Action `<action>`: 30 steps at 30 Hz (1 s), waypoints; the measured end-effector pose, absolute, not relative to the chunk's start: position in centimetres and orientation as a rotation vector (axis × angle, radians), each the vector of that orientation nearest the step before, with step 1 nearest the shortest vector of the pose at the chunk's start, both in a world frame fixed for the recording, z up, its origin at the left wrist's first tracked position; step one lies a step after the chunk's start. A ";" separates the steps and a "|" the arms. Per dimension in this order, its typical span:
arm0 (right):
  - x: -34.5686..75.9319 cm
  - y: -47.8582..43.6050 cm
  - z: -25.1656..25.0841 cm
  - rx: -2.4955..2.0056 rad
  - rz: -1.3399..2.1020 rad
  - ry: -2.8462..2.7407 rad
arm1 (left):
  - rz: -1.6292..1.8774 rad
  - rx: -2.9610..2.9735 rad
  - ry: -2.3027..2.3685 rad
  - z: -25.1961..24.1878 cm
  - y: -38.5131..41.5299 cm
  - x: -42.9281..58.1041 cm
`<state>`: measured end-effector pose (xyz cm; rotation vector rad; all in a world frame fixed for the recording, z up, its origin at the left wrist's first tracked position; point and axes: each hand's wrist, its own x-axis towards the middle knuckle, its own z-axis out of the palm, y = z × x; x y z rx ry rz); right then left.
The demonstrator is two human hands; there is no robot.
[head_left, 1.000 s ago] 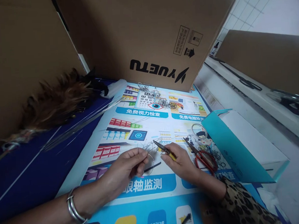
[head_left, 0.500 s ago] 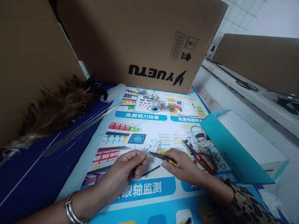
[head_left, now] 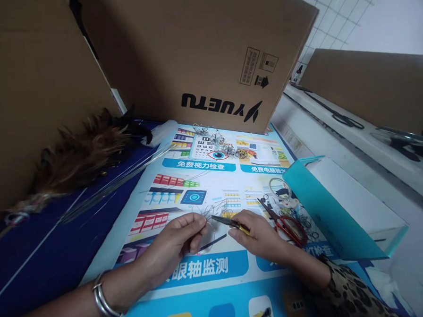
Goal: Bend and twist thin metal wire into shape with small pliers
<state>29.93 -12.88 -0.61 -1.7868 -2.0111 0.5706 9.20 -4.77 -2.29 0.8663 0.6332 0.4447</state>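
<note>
My left hand (head_left: pixel 189 230) is closed in a pinch on a thin wire (head_left: pixel 214 230), which curves out to the right of the fingertips. My right hand (head_left: pixel 252 229) grips a pair of pliers (head_left: pixel 226 220) with dark jaws and yellow handles. The plier tips point left and sit close to the pinched fingertips; whether they touch the wire is too small to tell. Behind the hands lies a loose tangle of fine wire pieces (head_left: pixel 219 207). Scissors with red handles (head_left: pixel 290 230) rest right of my right hand, beside more wire bits (head_left: pixel 309 223).
Printed posters cover the table. Wire clusters (head_left: pixel 217 139) lie at the back before a large cardboard box (head_left: pixel 206 50). An open teal box (head_left: pixel 327 209) stands on the right. To the left are long straight wires (head_left: pixel 117 182) and a feather duster (head_left: pixel 76 151).
Both hands and the pliers keep nearly the same place. The thin wire by the left fingertips now shows as a wider curve. The camera view has shifted slightly.
</note>
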 end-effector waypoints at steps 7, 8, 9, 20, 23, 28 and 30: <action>30.2 -12.6 -1.2 -1.818 0.561 -2.063 | 0.447 0.863 0.620 -2.3 -4.7 9.3; 30.2 -12.6 -1.3 -1.823 0.562 -2.065 | 0.449 0.851 0.619 -2.2 -4.7 9.3; 30.2 -12.6 -1.3 -1.828 0.563 -2.065 | 0.453 0.840 0.618 -2.2 -4.7 9.3; 30.1 -12.6 -1.4 -1.861 0.519 -2.071 | 0.518 0.739 0.637 -2.0 -4.6 9.3; 30.1 -12.5 -1.4 -1.873 0.508 -2.062 | 0.550 0.704 0.665 -2.1 -4.6 9.4; 29.9 -12.6 -1.4 -1.875 0.492 -2.071 | 0.605 0.656 0.685 -2.4 -4.6 9.4; 29.7 -12.7 -1.3 -1.878 0.476 -2.073 | 0.625 0.647 0.678 -2.6 -4.6 9.4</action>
